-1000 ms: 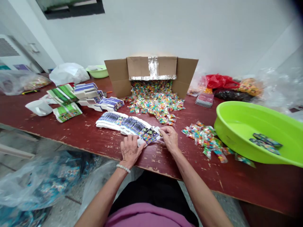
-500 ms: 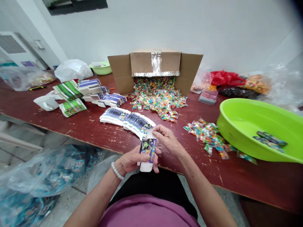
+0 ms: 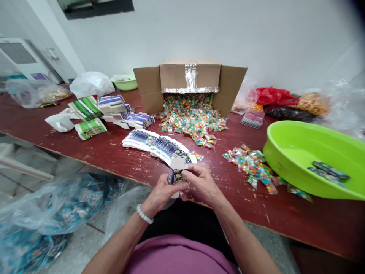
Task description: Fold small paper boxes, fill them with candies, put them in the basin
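A small dark printed carton (image 3: pixel 177 175) with pale flaps is held near the table's front edge. My left hand (image 3: pixel 164 192), with a white bead bracelet at the wrist, is closed round its lower part. The fingers of my right hand (image 3: pixel 201 182) pinch the carton's right side near the top flap. Just beyond, a fanned row of flat printed cartons (image 3: pixel 168 146) lies on the table. A few wrapped candies (image 3: pixel 197 155) sit by its right end. To the right is a small pile of wrapped candies (image 3: pixel 248 161).
An open cardboard box (image 3: pixel 189 78) spills wrapped candies at the back. A green basin (image 3: pixel 296 179) with a few packs stands right. Carton stacks (image 3: pixel 111 110) and a white mug (image 3: pixel 59 123) are left. Plastic bags (image 3: pixel 65 201) lie below the table's left front.
My right hand has come down to the carton beside my left hand. The carton is turned, its printed front now largely covered by fingers. The view has shifted slightly.
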### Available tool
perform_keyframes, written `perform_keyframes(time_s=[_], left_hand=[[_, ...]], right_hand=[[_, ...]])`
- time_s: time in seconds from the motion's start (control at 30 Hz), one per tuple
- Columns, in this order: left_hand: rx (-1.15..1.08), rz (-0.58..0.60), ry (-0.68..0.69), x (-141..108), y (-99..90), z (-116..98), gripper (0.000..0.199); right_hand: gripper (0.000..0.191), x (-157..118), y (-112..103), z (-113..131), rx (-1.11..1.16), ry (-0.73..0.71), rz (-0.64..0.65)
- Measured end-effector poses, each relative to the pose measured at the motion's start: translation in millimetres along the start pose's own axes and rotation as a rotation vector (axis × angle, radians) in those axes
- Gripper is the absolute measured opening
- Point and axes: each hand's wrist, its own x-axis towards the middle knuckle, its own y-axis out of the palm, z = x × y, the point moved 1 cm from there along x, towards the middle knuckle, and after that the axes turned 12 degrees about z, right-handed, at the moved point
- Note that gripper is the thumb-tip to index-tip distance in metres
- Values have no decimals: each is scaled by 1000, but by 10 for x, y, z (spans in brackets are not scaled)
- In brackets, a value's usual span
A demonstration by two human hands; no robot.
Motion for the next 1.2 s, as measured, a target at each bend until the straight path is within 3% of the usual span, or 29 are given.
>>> perform_keyframes(time_s=[0.1,0.2,0.27,0.4,0.53,0.67,0.87,0.97,1.1,1.2], left_hand=[[70,-67,6,19,-10,24,32],[93,-83,83,-1,-24,-3,41],[31,-125,137,-33,-17,-15,53],[5,-263,222,-94,44,23,68],[104,-292,311,-119,71,72,58],[124,-226,252,-121,18,97,42],[138,-177,147,-127,-32,116,29],[152,-153,166,-130,-9,96,26],[-1,-231,197,-149,22,46,43],[-183,-140,39,-156,39,34,49]], right_hand=[[25,-15,-21,19,-299,-114,-202],[25,-14,-71,48,-467,-131,-272],[23,-9,-90,25,-410,-104,-256],[48,9,-48,-97,-173,-133,-301],[32,25,6,-179,-103,-197,-310],[18,14,-60,-180,-105,-204,-302],[27,29,-186,-171,103,-74,-175],[32,49,-195,-144,55,-67,-137],[23,50,-181,-97,-158,-129,-147],[22,21,-159,-85,-156,-177,-175]])
